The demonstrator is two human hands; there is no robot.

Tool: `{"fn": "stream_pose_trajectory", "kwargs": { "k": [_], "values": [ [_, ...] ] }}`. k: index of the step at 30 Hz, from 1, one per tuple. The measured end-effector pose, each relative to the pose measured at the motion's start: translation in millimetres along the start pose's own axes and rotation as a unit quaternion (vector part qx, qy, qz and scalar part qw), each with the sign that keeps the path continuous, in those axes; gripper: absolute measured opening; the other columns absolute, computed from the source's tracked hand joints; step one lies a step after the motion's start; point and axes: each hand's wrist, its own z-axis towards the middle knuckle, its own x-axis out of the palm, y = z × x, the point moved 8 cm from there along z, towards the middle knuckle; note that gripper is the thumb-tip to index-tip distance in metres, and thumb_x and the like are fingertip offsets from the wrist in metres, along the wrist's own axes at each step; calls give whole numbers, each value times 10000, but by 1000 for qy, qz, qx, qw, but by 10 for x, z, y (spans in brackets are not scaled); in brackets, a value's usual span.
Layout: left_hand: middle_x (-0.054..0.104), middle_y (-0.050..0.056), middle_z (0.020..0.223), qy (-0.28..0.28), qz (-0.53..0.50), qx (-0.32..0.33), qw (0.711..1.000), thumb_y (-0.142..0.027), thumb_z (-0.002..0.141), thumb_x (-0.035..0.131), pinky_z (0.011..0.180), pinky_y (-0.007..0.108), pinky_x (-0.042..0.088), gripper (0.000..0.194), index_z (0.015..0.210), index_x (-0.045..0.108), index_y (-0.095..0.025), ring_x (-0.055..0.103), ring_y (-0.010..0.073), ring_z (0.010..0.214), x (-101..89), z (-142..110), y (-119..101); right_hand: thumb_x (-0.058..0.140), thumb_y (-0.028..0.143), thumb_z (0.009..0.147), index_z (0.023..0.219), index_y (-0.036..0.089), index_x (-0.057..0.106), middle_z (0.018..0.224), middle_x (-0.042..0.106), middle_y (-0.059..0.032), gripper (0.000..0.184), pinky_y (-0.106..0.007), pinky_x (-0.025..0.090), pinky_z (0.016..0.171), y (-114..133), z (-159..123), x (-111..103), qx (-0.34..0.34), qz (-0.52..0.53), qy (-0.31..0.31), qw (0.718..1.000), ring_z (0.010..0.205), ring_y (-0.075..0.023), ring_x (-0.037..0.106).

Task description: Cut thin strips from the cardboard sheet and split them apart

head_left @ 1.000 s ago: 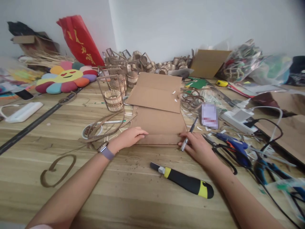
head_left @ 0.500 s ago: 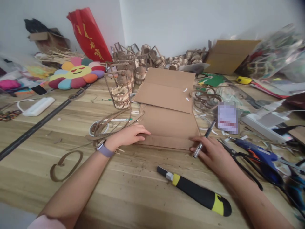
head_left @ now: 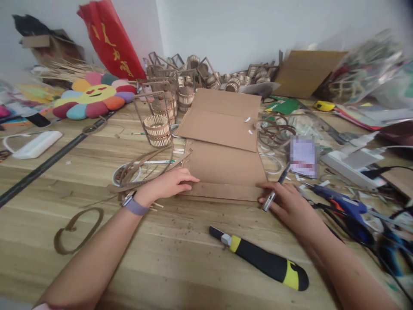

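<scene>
Two brown pieces of cardboard take the middle of the frame: lower sheet (head_left: 226, 163) flat on the table (head_left: 145, 267), upper piece (head_left: 222, 114) overlapping its far part. Along the near edge, centre frame, runs a narrow cardboard band (head_left: 226, 190); loose strip or folded edge, cannot tell. Its long axis goes left to right, squarely between the hands, one at each end; neither clearly nearer. Left hand (head_left: 172, 181): fingertips at the band's left end, thumb and forefinger narrowly apart; pressing or pinching, cannot tell. Right hand (head_left: 287, 204): fingertips at the right end, a pen (head_left: 269, 200) held in the same fingers, slanting toward upper right. Utility knife (head_left: 263, 260), lower right of centre, apart from both hands.
</scene>
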Motion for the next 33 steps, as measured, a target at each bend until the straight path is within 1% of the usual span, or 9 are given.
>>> {"fn": "stream_pose_trajectory", "kwargs": {
  "k": [5, 11, 15, 18, 22, 25, 33],
  "values": [
    [600, 47, 1041, 21, -4, -10, 1000, -188, 920, 558, 925, 308, 425, 399, 1313, 616, -226, 567, 182, 977, 28, -6, 20, 562, 408, 890, 1103, 252, 627, 943, 690, -70, 272, -397, 505, 803, 0, -3, -78, 19, 7, 24, 1000, 897, -258, 633],
    [524, 61, 1166, 55, -14, -35, 998, -286, 887, 606, 887, 299, 448, 473, 1358, 577, -250, 552, 195, 1004, 80, -26, 67, 539, 339, 896, 1108, 251, 622, 1053, 707, -74, 244, -398, 520, 845, 16, -24, -141, 1, 26, 46, 999, 936, -239, 640],
    [527, 60, 1174, 51, -8, -35, 998, -322, 878, 610, 941, 329, 432, 472, 1345, 589, -254, 545, 211, 1040, 70, -32, 53, 541, 313, 891, 1099, 260, 619, 1121, 707, -63, 229, -404, 518, 876, 15, -37, -153, -9, 39, 57, 998, 980, -233, 645],
    [539, 59, 1159, 46, -8, -29, 998, -341, 873, 614, 966, 330, 423, 475, 1339, 595, -251, 547, 215, 1060, 63, -32, 30, 539, 311, 886, 1084, 264, 625, 1093, 709, -60, 221, -397, 525, 855, 11, -44, -150, -4, 37, 60, 998, 963, -231, 648],
    [549, 58, 1141, 49, -3, -29, 998, -369, 879, 601, 945, 326, 435, 474, 1339, 596, -255, 558, 216, 1042, 60, -30, 19, 541, 320, 884, 1100, 259, 630, 1095, 708, -70, 242, -414, 524, 862, 6, -49, -149, 5, 31, 62, 998, 966, -240, 645],
    [557, 54, 1117, 46, 0, -25, 999, -387, 889, 585, 925, 321, 443, 465, 1338, 597, -266, 564, 212, 1014, 59, -30, 19, 546, 309, 880, 1105, 258, 628, 1120, 710, -70, 244, -421, 520, 880, 20, -46, -159, -1, 34, 63, 997, 984, -242, 645],
    [550, 58, 1144, 48, 13, -23, 998, -382, 895, 585, 964, 323, 424, 478, 1361, 576, -277, 554, 210, 1040, 92, -37, 63, 561, 297, 866, 1065, 262, 639, 1082, 727, -56, 216, -404, 524, 872, 48, -36, -186, -8, 31, 62, 998, 956, -228, 661]
  ]
}}
